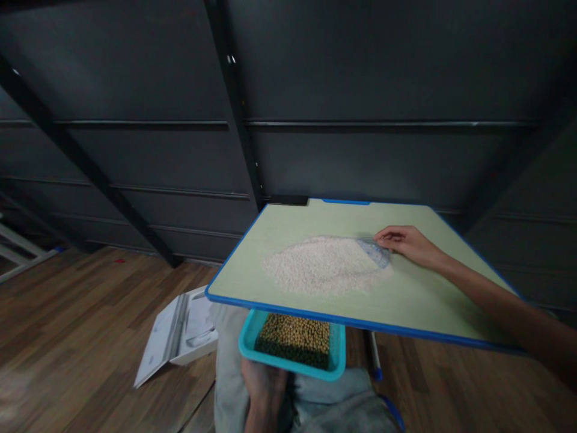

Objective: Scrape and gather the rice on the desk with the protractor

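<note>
A wide heap of white rice-like grains point(322, 264) lies on a pale green table top point(243, 258) with a blue rim. My right hand point(408, 243) reaches over from the right, its thumb and fingers pinched on a see-through, bluish patterned piece point(377, 251) at the heap's right edge. I cannot make out what kind of thing that is. Below the table's front edge, my left hand point(265, 379) supports a turquoise plastic basket point(293, 367) from underneath. Yellow soybeans point(297, 332) fill its far part, with dark green beans point(293, 353) in shadow nearer me.
A small black object point(288, 200) sits at the table's back left edge, against a dark panelled wall point(360, 162). An opened white box point(193, 331) lies on the wooden floor point(90, 319) to the left. My legs point(229, 361) are under the basket.
</note>
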A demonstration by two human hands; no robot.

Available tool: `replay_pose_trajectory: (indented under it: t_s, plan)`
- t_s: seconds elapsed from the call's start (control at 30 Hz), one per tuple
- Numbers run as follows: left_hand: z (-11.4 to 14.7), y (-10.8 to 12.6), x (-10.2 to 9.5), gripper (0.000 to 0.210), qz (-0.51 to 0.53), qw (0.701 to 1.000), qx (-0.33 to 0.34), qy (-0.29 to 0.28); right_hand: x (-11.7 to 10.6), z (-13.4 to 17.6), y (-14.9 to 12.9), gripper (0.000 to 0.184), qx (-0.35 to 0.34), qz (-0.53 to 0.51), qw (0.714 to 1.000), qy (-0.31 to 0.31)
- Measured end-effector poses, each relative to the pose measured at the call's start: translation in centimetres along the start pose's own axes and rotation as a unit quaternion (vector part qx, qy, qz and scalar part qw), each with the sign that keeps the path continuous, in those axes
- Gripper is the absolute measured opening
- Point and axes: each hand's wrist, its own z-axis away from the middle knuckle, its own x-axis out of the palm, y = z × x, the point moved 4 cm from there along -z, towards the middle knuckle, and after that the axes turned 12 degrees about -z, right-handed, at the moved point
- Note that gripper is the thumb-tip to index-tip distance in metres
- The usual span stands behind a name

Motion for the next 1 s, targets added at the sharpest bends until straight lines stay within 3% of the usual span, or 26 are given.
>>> replay_pose_trajectory:
  t_s: [0.37,0.53,0.63,0.8,0.9,1.0]
  plan:
    - [0.2,0.1,0.1,0.027,-0.021,0.999,0.009,0.023,-4.1,0.5,0.9,0.055,0.046,0.025,0.999,0.015]
    - [-0.1,-0.1,-0.1,0.027,-0.026,0.999,0.014,0.013,-3.3,0.2,-0.4,0.047,0.003,0.003,1.0,0.03]
    - [0.1,0.0,0.0,0.024,-0.028,0.999,0.016,0.018,0.2,-1.3,-2.3,0.034,-0.058,-0.012,0.998,0.004]
    - [0.4,0.2,0.1,0.019,-0.043,0.999,0.026,0.014,9.7,-4.8,-5.0,0.011,-0.104,-0.017,0.991,-0.077]
    - [0.0,0.1,-0.3,0.02,-0.062,0.997,0.045,-0.008,15.2,-6.3,-6.2,0.01,-0.119,-0.014,0.986,-0.115]
    - [-0.3,-0.1,-1.0,0.019,-0.064,0.997,0.045,0.009,18.5,-7.5,-6.7,0.011,-0.127,-0.008,0.983,-0.13]
